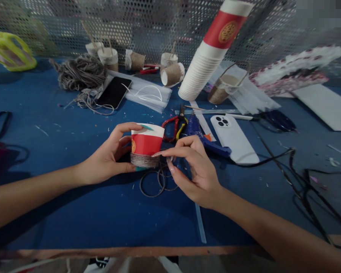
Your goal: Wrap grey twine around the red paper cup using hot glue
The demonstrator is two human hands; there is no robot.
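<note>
A red and white paper cup is gripped in my left hand, thumb at its lower edge and fingers over the top. Several turns of grey-brown cord circle the cup's lower part. Close by on the right, my right hand has its index fingertip against the cord wraps, with thumb and fingers curled around the cord's running end. Part of that grip is hidden. Loose dark loops of cord hang or lie just below the cup. Behind my right hand are red-and-yellow-handled scissors and a blue glue gun.
Farther back stand a tall stack of paper cups, a grey yarn bundle, a black phone and several cord-wrapped cups. A white phone and black cables lie right. A clear glue stick lies near the front edge.
</note>
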